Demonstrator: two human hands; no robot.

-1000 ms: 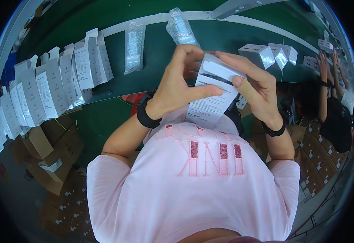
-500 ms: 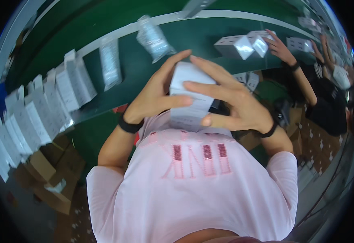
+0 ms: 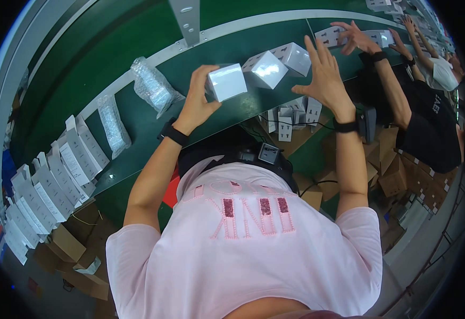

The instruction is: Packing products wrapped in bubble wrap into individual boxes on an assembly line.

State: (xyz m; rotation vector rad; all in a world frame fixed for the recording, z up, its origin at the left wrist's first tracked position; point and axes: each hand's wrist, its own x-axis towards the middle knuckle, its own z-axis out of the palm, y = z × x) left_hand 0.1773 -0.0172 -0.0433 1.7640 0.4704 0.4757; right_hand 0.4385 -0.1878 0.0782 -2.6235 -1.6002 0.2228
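Observation:
A plain white box [image 3: 227, 83] sits on the green work surface in front of me, its top face shiny. My left hand [image 3: 194, 103] cups the left end of that box, fingers at the far corner and thumb by the near corner. Whether the thumb presses on it is hard to see. My right hand [image 3: 325, 80] is raised to the right with fingers spread, holding nothing. Its nearest things are two more white boxes, a tilted one [image 3: 267, 69] and another [image 3: 292, 58] just beyond.
Bubble-wrapped packets [image 3: 154, 85] lie left of my hands. A slanted row of white cartons [image 3: 51, 183] fills the far left. Small white boxes sit in a cardboard box [image 3: 295, 136] below the table edge. At right, a co-worker's hand [image 3: 356, 38] reaches among printed white boxes [image 3: 328, 36].
The white box held between both hands has moved farther out onto the work surface. My right hand has let go and swung right, opening. The whole view has shifted.

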